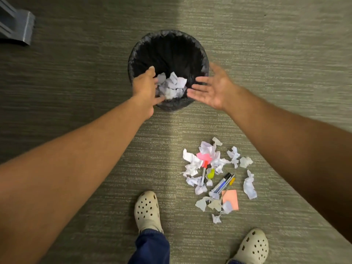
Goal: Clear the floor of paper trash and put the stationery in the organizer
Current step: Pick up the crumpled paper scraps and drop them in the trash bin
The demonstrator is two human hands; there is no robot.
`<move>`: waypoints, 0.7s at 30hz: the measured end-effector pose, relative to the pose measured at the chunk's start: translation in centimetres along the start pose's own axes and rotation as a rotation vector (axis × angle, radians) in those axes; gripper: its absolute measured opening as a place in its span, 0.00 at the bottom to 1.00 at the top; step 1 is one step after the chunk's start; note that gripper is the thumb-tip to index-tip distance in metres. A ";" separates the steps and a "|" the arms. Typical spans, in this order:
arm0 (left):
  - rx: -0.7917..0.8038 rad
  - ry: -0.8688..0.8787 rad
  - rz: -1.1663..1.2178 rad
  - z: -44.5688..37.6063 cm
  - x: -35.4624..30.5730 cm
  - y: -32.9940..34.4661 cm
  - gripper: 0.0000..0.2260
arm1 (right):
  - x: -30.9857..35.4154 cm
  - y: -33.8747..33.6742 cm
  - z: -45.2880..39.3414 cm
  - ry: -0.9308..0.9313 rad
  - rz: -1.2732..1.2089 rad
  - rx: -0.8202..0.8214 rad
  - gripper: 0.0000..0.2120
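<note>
Both hands, left (145,86) and right (211,88), spread empty-fingered above bin (204,61) holding crumpled paper (172,86).

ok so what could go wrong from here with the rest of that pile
The pens lie mixed in with the paper scraps, so a quick two-handed scoop could carry one into the bin. Small scraps might slip from the open hands on the way. The left shoe stands close and could scatter the pile.

Bare forearms, no sleeves. Cream perforated clogs: left clog (147,211), right clog (252,246). Dark navy trouser leg (150,246) above left clog.
</note>
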State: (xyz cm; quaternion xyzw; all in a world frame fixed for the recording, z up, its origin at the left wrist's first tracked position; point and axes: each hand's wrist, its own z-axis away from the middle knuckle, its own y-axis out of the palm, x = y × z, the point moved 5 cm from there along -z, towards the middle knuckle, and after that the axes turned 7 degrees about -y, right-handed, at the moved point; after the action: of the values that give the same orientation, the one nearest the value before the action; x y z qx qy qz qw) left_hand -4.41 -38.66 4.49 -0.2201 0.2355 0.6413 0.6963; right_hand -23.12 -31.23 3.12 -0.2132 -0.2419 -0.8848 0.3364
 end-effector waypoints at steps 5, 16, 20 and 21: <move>0.009 0.156 -0.346 2.3 8.6 -2.2 0.07 | -6.3 -11.0 1.4 -0.054 0.328 -0.127 0.16; 0.359 0.354 -1.456 -3.9 34.4 1.2 0.52 | -23.8 -26.3 -3.6 -0.272 1.649 0.115 0.54; 0.387 0.452 -1.762 -6.4 39.7 3.7 0.64 | -27.0 -25.4 -7.8 -0.362 2.005 0.229 0.68; 0.379 0.466 -1.812 -6.9 40.5 4.1 0.66 | -27.4 -25.0 -8.7 -0.366 2.058 0.243 0.71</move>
State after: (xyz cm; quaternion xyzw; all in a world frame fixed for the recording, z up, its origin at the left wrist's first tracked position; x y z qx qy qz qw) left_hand -6.13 -10.55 -25.66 -0.3243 0.2081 -0.2508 0.8880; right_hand -23.72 -6.30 -25.66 -0.4112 -0.0782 -0.0961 0.9031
